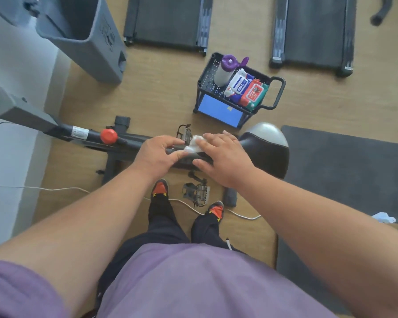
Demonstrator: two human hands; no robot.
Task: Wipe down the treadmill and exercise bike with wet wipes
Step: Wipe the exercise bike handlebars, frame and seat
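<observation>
White wet wipe, at frame centre on the exercise bike frame bar, is pinched by the left hand and pressed under the spread right hand; firm, overlapping strokes along the bar are judged best.

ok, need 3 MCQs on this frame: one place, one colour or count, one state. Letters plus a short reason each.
1. Where is the white wipe?
A. In the grey bin
B. On the bike frame, between both hands
C. On the floor by the shoes

2. What colour is the knob on the frame?
A. Red
B. Green
C. Yellow

3. What state is the purple lid of the wipe canister in the cart?
A. Snapped shut
B. Missing
C. Flipped open

Answers:
1 B: the left hand and right hand both touch the wipe on the frame.
2 A: it shows red against the dark tube.
3 C: the lid hangs out to one side of the canister top.
</observation>
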